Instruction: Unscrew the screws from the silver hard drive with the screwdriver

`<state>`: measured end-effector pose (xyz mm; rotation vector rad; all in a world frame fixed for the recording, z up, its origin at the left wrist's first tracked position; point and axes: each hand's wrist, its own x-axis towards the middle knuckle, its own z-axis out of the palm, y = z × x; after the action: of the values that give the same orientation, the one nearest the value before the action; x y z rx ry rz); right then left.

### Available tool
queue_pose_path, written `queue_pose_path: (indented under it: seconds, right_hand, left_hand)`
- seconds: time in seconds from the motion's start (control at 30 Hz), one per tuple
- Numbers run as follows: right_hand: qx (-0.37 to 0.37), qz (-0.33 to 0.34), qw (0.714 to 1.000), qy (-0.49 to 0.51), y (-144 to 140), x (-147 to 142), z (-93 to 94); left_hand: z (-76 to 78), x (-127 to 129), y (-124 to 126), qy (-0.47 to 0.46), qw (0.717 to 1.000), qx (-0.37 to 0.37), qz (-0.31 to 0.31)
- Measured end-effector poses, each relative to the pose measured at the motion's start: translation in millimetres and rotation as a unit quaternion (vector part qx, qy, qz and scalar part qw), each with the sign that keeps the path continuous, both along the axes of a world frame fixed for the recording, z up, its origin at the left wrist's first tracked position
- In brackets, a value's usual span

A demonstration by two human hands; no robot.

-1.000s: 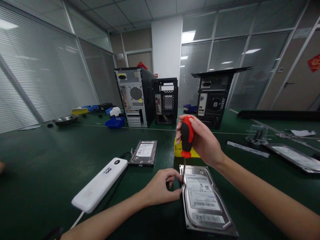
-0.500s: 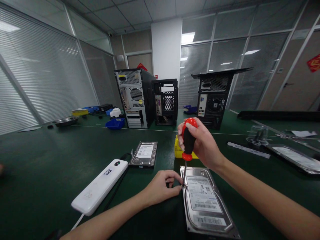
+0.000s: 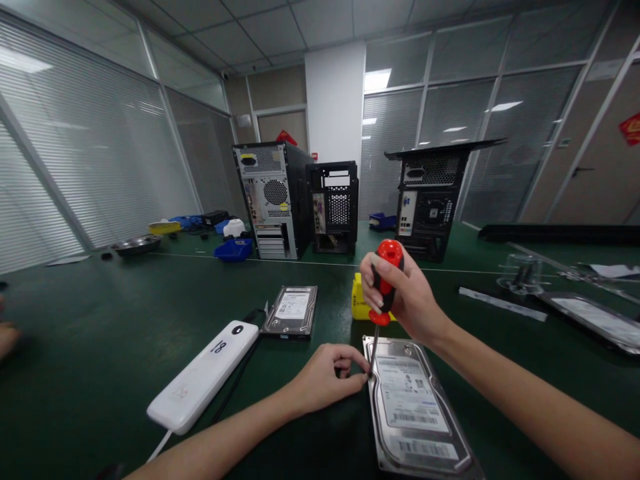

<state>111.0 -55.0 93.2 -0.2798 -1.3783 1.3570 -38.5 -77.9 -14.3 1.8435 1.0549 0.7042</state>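
A silver hard drive (image 3: 415, 413) with a white label lies flat on the green table (image 3: 100, 333) right in front of me. My right hand (image 3: 407, 297) grips the red and black handle of a screwdriver (image 3: 384, 280), held upright with its tip at the drive's left edge. My left hand (image 3: 325, 377) rests on the table beside that edge, its fingertips pinched around the screwdriver's tip. Whether a screw is between the fingers is hidden.
A second hard drive (image 3: 293, 310) and a white power bank (image 3: 205, 377) with a cable lie to the left. A yellow box (image 3: 361, 303) sits behind my right hand. Three open computer cases (image 3: 273, 200) stand at the back, with blue bins (image 3: 233, 250) and a metal dish (image 3: 135, 245).
The view has shifted slightly, so everything sits a little lower and to the right. My right hand has turned around the screwdriver handle; the left hand stays pinched at its tip.
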Motion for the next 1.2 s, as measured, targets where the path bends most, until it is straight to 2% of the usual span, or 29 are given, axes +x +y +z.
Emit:
queue_pose_path:
  seconds: [0.17,0.53,0.77,1.2]
  right_hand:
    - [0.010,-0.001,1.000,-0.002,-1.8,5.1,1.4]
    - [0.006,0.056,0.998,-0.006,-2.0,4.2,-0.5]
    - [0.029,0.003,0.999,-0.031,-3.6,2.0,-1.4]
    - [0.018,0.000,1.000,0.018,-5.9,3.6,-1.4]
  left_hand:
    - [-0.2,-0.2,-0.5,-0.002,1.000,0.004,-0.005]
    - [-3.3,-0.4,1.7,-0.007,1.000,-0.012,-0.001]
    - [1.4,0.4,0.0,-0.008,1.000,-0.018,-0.004]
    - [3.8,-0.4,-0.9,-0.001,1.000,-0.006,-0.011]
